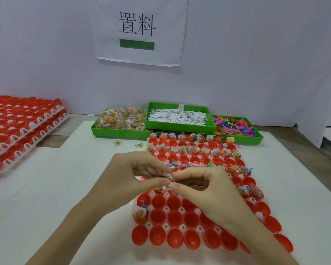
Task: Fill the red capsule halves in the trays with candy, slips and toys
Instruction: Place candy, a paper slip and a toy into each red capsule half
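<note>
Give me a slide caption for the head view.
Both hands, left hand and right hand, pinch a candy packet above the half-filled capsule tray.

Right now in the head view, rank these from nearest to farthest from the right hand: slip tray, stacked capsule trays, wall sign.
From the right hand:
1. Slip tray, straight behind the working tray, middle of the green bins.
2. Stacked capsule trays, far left on the table.
3. Wall sign, high on the back wall.

Three green plastic bins (120, 131); two stacked white trays of red capsule halves (23, 127) at left; two hands (134, 175).
</note>
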A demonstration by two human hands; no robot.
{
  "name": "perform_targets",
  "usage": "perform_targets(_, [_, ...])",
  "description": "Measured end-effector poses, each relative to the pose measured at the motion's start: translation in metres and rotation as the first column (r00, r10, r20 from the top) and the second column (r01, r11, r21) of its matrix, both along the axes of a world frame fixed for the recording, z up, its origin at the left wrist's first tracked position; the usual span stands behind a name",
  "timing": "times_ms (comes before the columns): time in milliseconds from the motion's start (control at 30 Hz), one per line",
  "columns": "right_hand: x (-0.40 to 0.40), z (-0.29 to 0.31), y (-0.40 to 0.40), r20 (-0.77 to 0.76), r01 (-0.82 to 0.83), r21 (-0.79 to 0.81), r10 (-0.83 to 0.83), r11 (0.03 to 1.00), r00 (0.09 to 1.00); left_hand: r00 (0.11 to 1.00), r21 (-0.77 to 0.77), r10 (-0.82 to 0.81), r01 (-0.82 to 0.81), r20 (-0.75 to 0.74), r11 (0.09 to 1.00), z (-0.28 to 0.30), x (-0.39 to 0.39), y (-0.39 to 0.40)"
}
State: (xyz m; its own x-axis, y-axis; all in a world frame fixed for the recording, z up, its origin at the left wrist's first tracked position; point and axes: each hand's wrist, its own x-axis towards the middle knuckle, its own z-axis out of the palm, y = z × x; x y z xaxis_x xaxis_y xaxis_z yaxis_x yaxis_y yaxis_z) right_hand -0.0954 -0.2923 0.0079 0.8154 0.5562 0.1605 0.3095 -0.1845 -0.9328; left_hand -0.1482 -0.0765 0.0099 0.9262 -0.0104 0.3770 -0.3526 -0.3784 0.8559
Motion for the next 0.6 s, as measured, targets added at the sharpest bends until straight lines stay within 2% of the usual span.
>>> perform_targets(200, [-0.003, 0.002, 0.001, -0.101, -0.054, -0.011, 0.053, 0.998, 0.993, 0.977, 0.008, -0.120, 0.123, -0.179, 0.992, 0.009, -0.005, 0.010])
perform_targets(333, [-0.008, 0.001, 0.002, -0.109, -0.102, -0.082, 0.093, 0.991, 0.990, 0.956, 0.080, -0.168, 0.192, -0.241, 0.978, 0.015, -0.010, 0.014])
perform_targets(433, [-0.014, -0.002, 0.005, -0.081, -0.105, -0.165, 0.093, 0.981, 0.992, 0.951, 0.216, -0.175, 0.233, -0.255, 0.948, 0.016, -0.013, 0.017])
perform_targets(600, [-0.021, -0.008, 0.010, 0.073, -0.087, -0.283, 0.112, 0.955, 0.991, 0.950, 0.381, -0.152, 0.252, -0.274, 0.889, 0.014, -0.014, 0.019])
